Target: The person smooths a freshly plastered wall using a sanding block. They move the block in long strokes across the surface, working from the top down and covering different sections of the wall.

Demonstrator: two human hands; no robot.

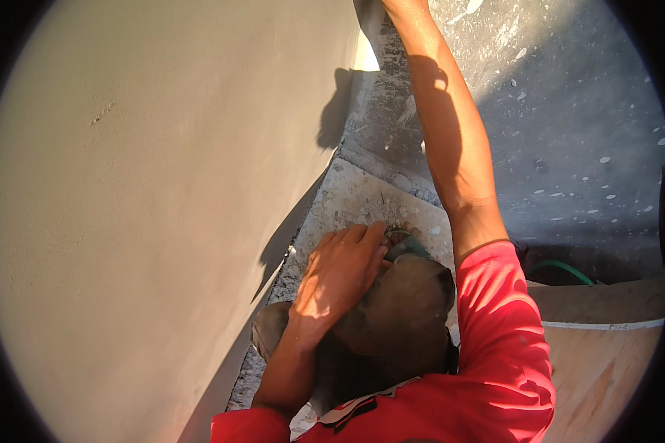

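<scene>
My left hand (340, 269) is held loosely beside my dark-trousered knee (410, 295), its fingers bent and pointing to the right. I see nothing held in it, though the palm and thumb are hidden. My right forearm (451, 125) reaches far forward along the wall, and the hand lies beyond the top edge of the picture. Close to that arm, a smooth grey-beige plastered wall (162, 184) fills the left side, with dark shadows on it. Just past my left fingertips a green piece of footwear (414, 247) shows partly behind the knee.
A pale, rough slab (355, 192) lies along the wall's foot. The dark grey surface (569, 133) at the right carries white splashes. A light wooden board (598, 362) with a pale edge stands at the lower right, with a thin green curved strip (565, 267) behind it.
</scene>
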